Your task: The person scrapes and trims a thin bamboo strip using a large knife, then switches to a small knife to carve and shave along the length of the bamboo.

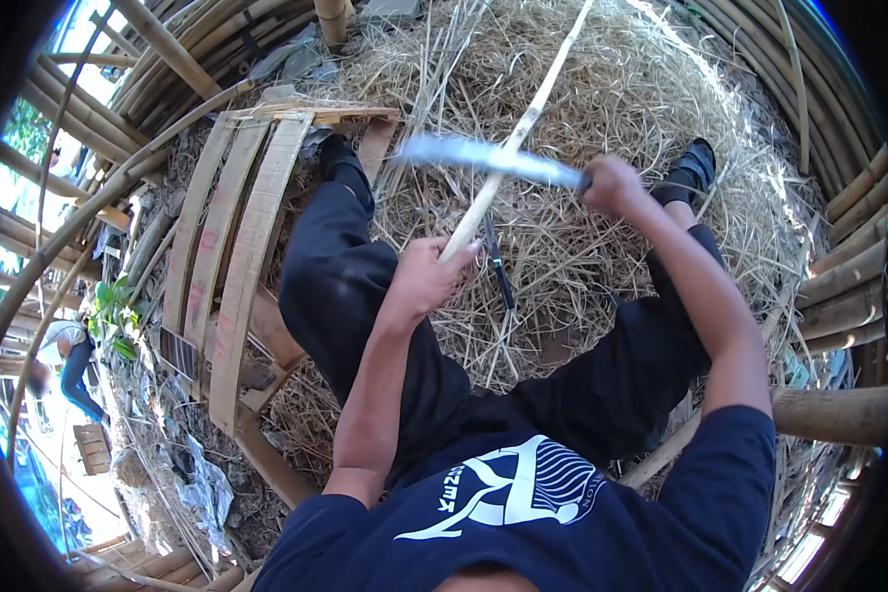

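Note:
My left hand (429, 279) is closed around the lower end of a long, pale bamboo pole (533, 113), which slants up and away to the right. In my right hand (612, 187) is the dark handle of a machete (439, 151). Its broad blade, smeared by motion, points left and crosses the pole in view; whether blade and pole touch, I cannot tell. Between my legs, a slim dark tool (500, 266) lies on the straw, close to my left hand, partly hidden by the pole.
Loose straw (622, 89) covers the ground. A wooden slatted pallet (252, 237) leans beside my left leg. Bamboo walls (849, 266) curve round both sides, with a thick bamboo post (834, 414) near my right elbow. Beyond the left wall, another person (74, 355) bends over.

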A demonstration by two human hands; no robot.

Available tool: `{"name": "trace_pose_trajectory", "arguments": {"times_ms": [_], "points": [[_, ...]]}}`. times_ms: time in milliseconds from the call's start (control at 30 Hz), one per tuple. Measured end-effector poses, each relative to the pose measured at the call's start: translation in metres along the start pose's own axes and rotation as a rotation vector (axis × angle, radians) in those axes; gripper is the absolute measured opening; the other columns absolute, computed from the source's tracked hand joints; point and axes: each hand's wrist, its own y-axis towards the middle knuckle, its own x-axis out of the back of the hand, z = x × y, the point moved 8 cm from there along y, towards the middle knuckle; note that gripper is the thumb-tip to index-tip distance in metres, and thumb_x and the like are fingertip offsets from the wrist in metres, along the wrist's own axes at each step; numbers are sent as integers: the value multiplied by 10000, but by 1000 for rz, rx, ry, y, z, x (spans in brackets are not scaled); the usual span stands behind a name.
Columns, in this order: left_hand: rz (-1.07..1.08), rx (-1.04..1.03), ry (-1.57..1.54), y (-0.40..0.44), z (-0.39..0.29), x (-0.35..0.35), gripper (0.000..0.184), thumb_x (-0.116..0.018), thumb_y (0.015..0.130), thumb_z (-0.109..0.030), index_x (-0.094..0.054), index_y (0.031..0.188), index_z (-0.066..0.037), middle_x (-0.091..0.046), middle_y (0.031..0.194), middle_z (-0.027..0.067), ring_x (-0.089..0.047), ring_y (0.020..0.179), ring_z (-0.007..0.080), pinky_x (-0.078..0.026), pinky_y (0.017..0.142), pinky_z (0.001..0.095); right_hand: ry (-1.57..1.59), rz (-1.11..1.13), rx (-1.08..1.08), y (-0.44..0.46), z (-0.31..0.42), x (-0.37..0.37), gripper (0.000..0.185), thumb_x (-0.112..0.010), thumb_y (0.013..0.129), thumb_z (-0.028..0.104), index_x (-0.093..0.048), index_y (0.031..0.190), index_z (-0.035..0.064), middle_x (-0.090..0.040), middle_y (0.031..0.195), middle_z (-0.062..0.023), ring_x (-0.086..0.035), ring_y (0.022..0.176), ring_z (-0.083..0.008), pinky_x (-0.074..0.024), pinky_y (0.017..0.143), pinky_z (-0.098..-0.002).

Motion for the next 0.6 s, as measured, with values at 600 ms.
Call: {"name": "trace_pose_trajectory", "arguments": {"times_ms": [600], "points": [[-20,-26,74,-12,-6,13,246,-642,915,-276,-576,826,-57,-418,523,-77,-335,377,2,-233,344,202,105,-248,-370,14,-77,30,335,-611,714,225,-661,862,-72,-667,906,-269,-669,875,-384,-525,803,-446]]}}
